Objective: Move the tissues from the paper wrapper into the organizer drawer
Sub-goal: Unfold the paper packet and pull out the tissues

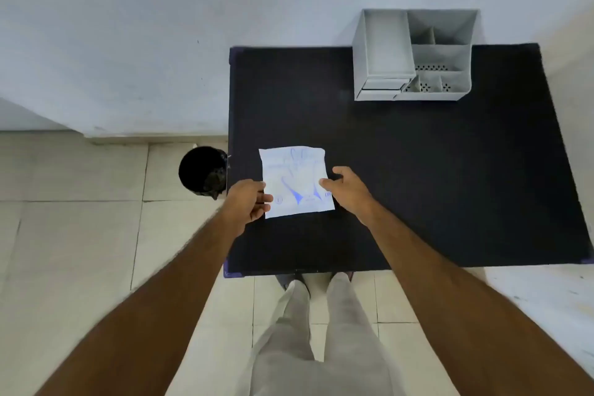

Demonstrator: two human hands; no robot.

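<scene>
A black-topped table [418, 186] carries a white paper wrapper [295, 182] with blue print lying flat toward its 8 o'clock side and a grey organizer [413, 56] standing at its 12 o'clock edge.

Wrapper [294, 182] lies near the table's [418, 186] left edge, organizer [413, 56] far right behind

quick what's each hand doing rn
Left hand: pinching the left edge of the paper wrapper.
Right hand: fingers on the wrapper's right edge; grip cannot be told.
</scene>
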